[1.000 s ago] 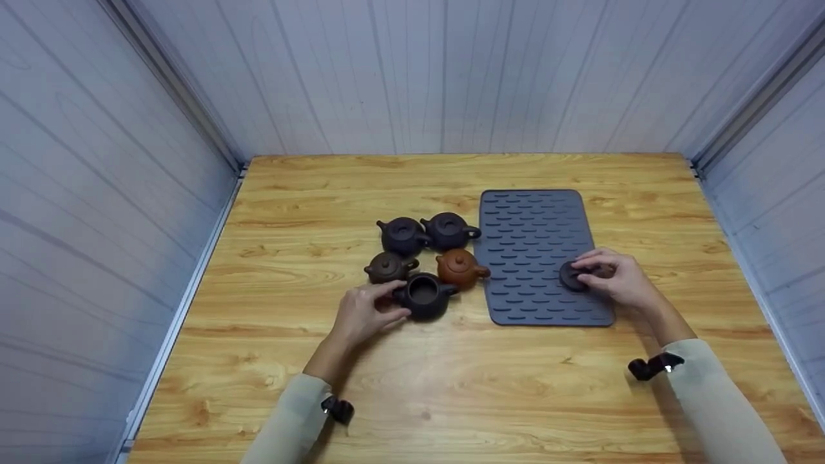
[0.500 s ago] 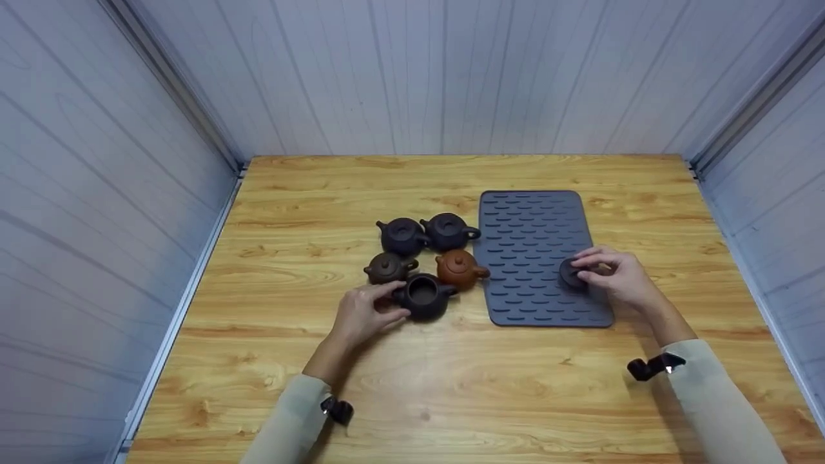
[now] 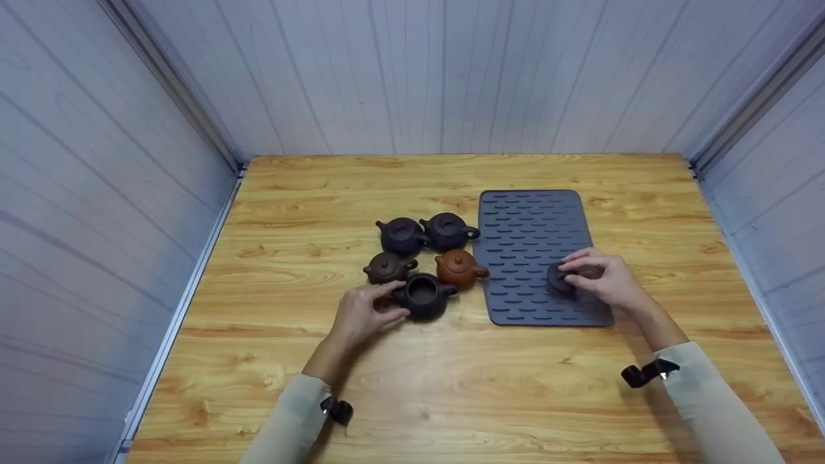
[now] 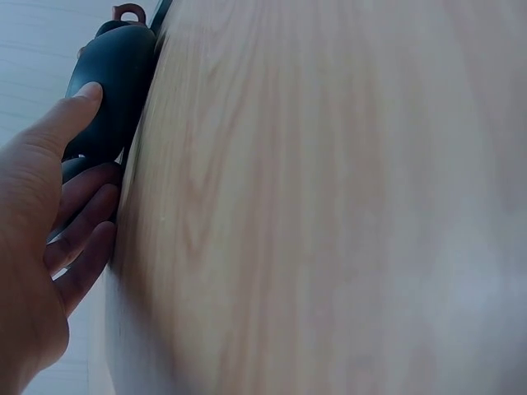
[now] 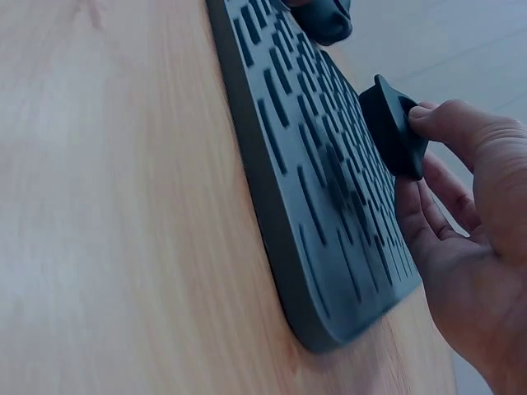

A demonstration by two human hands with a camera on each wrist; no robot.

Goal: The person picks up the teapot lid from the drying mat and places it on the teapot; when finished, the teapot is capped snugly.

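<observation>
In the head view, a dark lidless teapot (image 3: 423,297) stands on the wooden table with its round opening facing up. My left hand (image 3: 365,314) holds it at its spout side, thumb (image 4: 88,92) against the body and fingers on the far side. Over on the right, my right hand (image 3: 602,279) pinches a dark teapot lid (image 3: 561,278) between thumb and fingers. The right wrist view shows the lid (image 5: 395,127) tilted and raised above the grey ridged mat (image 3: 528,225), with a shadow beneath.
Behind the lidless teapot stand a small brown teapot (image 3: 385,267), an orange-brown teapot (image 3: 459,268) and two dark teapots, one left (image 3: 401,236) and one right (image 3: 446,231), all lidded and close together. Pale panel walls (image 3: 412,77) border the table's back and sides.
My right hand has lifted the lid from lying flat over the mat and carried it slightly left. My left hand and the teapots have stayed put.
</observation>
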